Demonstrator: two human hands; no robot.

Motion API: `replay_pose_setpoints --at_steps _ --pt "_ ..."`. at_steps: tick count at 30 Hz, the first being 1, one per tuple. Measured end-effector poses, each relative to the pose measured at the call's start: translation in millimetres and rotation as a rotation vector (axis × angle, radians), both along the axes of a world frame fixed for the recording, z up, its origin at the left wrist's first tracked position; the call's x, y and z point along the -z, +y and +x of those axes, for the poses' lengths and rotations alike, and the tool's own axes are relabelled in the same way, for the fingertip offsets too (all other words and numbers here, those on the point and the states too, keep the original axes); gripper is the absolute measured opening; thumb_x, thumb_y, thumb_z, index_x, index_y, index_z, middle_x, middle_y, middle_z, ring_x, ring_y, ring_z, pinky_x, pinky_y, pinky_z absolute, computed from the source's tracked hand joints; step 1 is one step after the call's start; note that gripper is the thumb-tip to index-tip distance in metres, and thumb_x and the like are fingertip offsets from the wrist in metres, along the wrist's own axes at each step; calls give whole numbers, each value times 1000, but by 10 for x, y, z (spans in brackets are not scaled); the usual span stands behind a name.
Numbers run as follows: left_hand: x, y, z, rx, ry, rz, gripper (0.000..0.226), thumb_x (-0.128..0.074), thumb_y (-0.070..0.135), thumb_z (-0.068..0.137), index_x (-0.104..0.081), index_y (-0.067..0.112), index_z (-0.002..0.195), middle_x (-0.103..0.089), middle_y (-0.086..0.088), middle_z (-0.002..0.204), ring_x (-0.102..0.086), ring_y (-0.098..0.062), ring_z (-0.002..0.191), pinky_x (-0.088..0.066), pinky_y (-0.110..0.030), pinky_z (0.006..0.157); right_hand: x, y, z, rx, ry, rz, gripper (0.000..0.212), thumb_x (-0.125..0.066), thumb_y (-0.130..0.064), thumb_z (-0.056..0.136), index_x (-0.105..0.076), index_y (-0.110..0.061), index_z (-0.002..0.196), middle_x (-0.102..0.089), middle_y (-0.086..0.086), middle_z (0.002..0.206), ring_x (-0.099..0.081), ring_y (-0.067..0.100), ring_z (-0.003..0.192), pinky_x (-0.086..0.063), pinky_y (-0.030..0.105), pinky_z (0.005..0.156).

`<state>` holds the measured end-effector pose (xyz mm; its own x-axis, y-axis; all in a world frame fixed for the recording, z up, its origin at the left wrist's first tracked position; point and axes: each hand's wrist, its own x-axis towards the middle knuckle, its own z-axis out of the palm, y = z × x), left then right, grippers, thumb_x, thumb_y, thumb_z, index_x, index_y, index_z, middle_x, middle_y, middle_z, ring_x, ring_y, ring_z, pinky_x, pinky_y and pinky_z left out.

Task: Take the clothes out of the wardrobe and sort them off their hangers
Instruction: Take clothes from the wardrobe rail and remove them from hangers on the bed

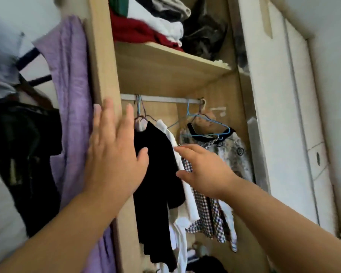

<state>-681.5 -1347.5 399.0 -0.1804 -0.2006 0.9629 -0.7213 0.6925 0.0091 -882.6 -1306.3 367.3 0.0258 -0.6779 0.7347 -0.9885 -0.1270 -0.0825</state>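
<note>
Wardrobe (104, 66), open. Rail (165, 99) carries, left to right: black top (156, 174), white shirt (189, 201), checked garment (207, 217), patterned top (234, 154) on a blue hanger (209, 123). Shelf (165, 64) above holds folded clothes (146, 26). Purple cloth (71, 95) hangs outside, left of the side panel. Left hand (112, 154): flat, fingers straight and spread, before the panel edge, grasping nothing. Right hand (203, 168): fingers relaxed, tips at the white shirt, holding nothing.
</note>
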Motion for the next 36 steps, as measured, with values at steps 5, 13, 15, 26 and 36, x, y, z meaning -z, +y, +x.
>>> replay_pose_setpoints --at_steps 5,13,15,26,36 --pt "-436 -77 -26 -133 170 22 97 -65 14 77 -2 2 149 -4 -17 158 -13 -31 144 -21 -40 113 -604 -485 -126 -67 67 155 68 -56 -40 90 -28 -13 146 -31 5 150 -32 25 136 -35 46 106" --pt "-530 -84 -152 -169 312 6 88 -58 11 78 -9 11 150 -27 -16 151 -30 -30 134 -29 -36 104 -1043 -1156 -198 81 34 110 24 -50 -27 94 -50 -10 109 -53 13 116 -50 34 112 -44 37 80" --pt "-506 -109 -158 -182 335 -16 88 -60 11 77 -11 12 150 -31 -15 148 -33 -29 131 -28 -32 99 -1121 -1304 -207 99 28 48 16 -47 -20 93 -53 -14 106 -57 11 111 -48 32 113 -39 35 76" --pt "-517 -175 -149 -203 341 -87 90 -63 13 74 -15 14 150 -33 -8 150 -29 -18 133 -21 -18 98 -1283 -1908 -110 192 39 -2 26 -40 -17 90 -62 -20 103 -64 4 112 -49 27 111 -30 35 81" --pt "-521 -191 -140 -196 340 -85 89 -61 15 74 -14 17 150 -35 -6 148 -30 -14 126 -25 -19 92 -1469 -1729 -194 112 -174 -89 11 -47 -16 87 -48 -15 75 -60 7 87 -52 29 82 -30 34 75"
